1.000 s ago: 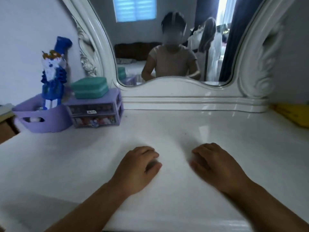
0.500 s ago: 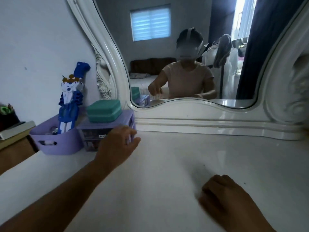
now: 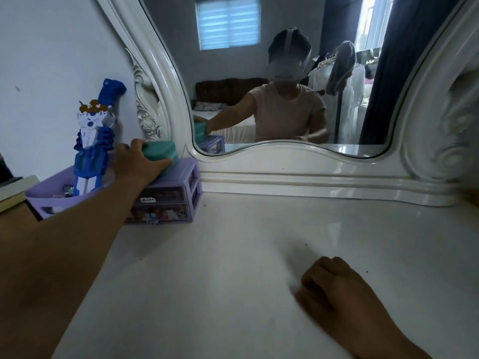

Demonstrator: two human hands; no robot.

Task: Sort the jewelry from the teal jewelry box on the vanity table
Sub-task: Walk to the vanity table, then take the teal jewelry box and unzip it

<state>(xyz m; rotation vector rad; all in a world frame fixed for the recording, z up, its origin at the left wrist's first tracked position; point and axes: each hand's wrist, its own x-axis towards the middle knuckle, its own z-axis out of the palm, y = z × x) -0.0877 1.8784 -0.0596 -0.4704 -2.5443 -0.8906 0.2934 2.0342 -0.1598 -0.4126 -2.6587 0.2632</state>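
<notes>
left hand [image 3: 137, 161] gripping teal jewelry box [image 3: 162, 152], drawer label [image 3: 148, 200] unreadable

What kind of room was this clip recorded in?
Most likely a bedroom: a white vanity table with an ornate mirror that reflects what looks like a bed, with a teal jewelry box on a small purple drawer unit.

**Hands: L reaching out, R parked**

My L arm runs straight out toward the far-left corner of the tabletop. L hand [image 3: 134, 161] is palm-down w/ fingers wrapped over the teal jewelry box [image 3: 162, 153], thumb on its near side. R hand [image 3: 334, 288] sits by the near edge, right of centre, knuckles up, fingers curled under in a loose fist, nothing in it; forearm exits bottom-right.
</notes>
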